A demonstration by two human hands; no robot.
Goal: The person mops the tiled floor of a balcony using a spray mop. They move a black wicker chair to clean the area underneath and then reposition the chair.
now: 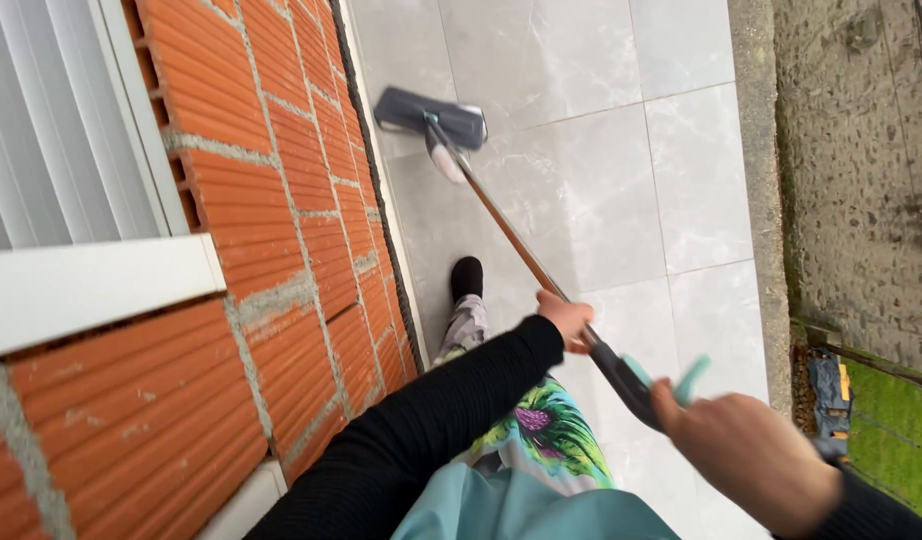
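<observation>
At 12 o'clock the mop head (431,118) rests on the tile floor (621,200) beside the brick wall (281,200), mid-stroke. Left hand (566,318) and right hand (751,455) sit apart, both clamped on the mop handle (511,235); next move likely needs a steady pull toward 6 o'clock.

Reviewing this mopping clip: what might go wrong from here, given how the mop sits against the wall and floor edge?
1. The grey flat mop head lies close to the rough red brick wall; it may snag or scrape.
2. The glossy pale floor tiles could be slippery under the black shoe.
3. The right hand works near the tiled floor's open edge, so overreaching seems risky.
</observation>
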